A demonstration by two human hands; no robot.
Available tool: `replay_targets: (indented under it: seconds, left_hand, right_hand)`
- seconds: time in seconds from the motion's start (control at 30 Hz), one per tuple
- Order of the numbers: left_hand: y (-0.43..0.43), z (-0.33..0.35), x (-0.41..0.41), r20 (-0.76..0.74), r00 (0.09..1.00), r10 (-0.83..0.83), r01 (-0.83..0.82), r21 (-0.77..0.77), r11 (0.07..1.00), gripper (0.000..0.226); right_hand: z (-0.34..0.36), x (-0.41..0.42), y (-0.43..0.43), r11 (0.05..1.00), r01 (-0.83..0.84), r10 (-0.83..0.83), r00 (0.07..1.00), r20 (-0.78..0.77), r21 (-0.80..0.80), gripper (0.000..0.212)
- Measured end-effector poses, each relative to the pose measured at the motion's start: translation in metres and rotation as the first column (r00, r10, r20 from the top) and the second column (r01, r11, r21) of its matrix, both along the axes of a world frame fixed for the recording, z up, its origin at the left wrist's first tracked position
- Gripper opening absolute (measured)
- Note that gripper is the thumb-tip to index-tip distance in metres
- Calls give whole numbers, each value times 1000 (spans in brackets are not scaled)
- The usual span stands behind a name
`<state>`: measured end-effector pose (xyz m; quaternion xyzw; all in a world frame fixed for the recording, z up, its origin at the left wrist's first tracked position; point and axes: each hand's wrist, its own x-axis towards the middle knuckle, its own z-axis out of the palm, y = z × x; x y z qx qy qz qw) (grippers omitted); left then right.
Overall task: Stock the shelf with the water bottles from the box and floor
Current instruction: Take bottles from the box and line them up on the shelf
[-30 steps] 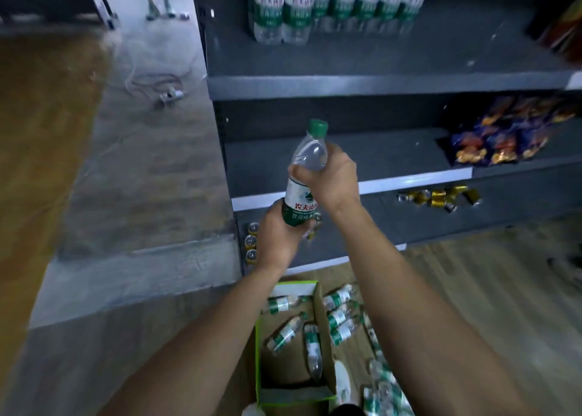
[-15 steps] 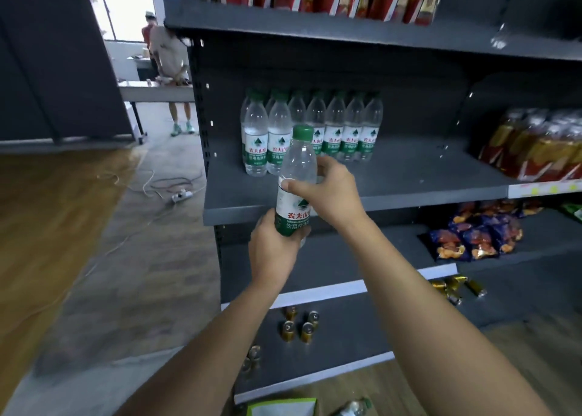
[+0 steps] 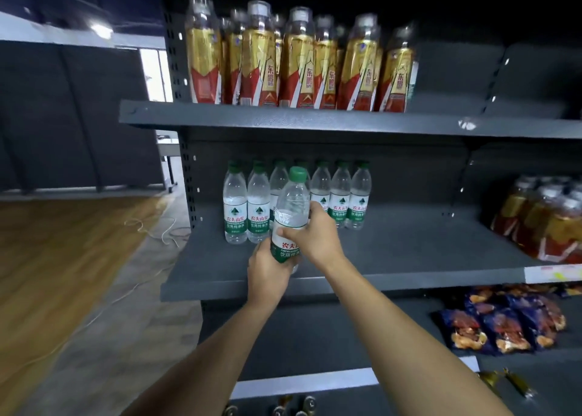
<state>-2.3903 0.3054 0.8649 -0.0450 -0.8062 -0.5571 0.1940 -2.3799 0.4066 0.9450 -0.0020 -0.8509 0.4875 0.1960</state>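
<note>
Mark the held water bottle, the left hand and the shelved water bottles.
held water bottle point(image 3: 291, 206), head view, clear body above the label.
left hand point(image 3: 267, 274), head view, back of the hand.
shelved water bottles point(image 3: 340, 189), head view, one bottle's clear body.

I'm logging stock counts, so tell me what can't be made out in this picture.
Head view only:
- held bottle: base and part of label covered by the left hand and right hand.
- shelved water bottles: some hidden behind the held bottle, so no sure count.
- cans: cut off by the bottom edge, blurred.
- box: out of frame.
</note>
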Motion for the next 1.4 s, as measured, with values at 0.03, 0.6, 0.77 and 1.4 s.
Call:
replay_targets:
  seconds: [0.03,0.6,0.77,1.4]
  left_hand:
    - [5,1,-5,7,1000,8,-8,2,1000,38]
    - [19,-17,-45,156,985,68,-72,22,997,26]
    - [16,-25,-49,141,988,67,-67,-5,998,28]
    - [-15,-42,-78,113,993,-26,35,-79,996,38]
  right_hand:
    - [-1,-6,5,1000,1,-1,1000,7,-5,57]
    - [-38,-62,9,980,-38,17,994,109,194,58]
    - [-59,-59,2,990,-13,-8,989,146,142,56]
    - [-94,-79,-17,991,112,-119,988,100,75,52]
